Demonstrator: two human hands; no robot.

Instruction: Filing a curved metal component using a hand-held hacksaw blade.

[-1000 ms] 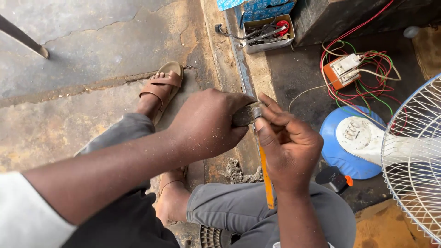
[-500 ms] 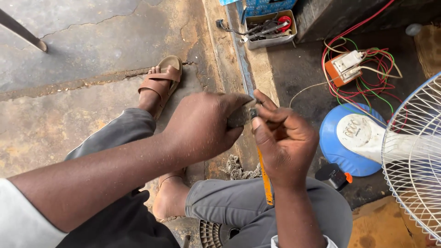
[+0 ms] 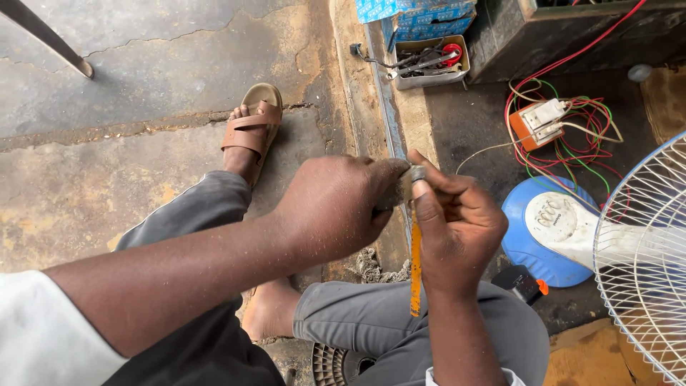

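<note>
While both hands meet at frame centre, left hand (image 3: 332,211) clamps a small grey metal part (image 3: 412,174), right hand (image 3: 457,229) pinches it with an orange-handled tool (image 3: 416,275) hanging toward 6; judged mid-fitting, next needs steady twist; fan base (image 3: 547,232) at 3, tool tray (image 3: 431,63) at 12

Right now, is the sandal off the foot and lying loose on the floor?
No, the brown sandal is on the foot, its straps across the toes, beyond the hands.
</note>
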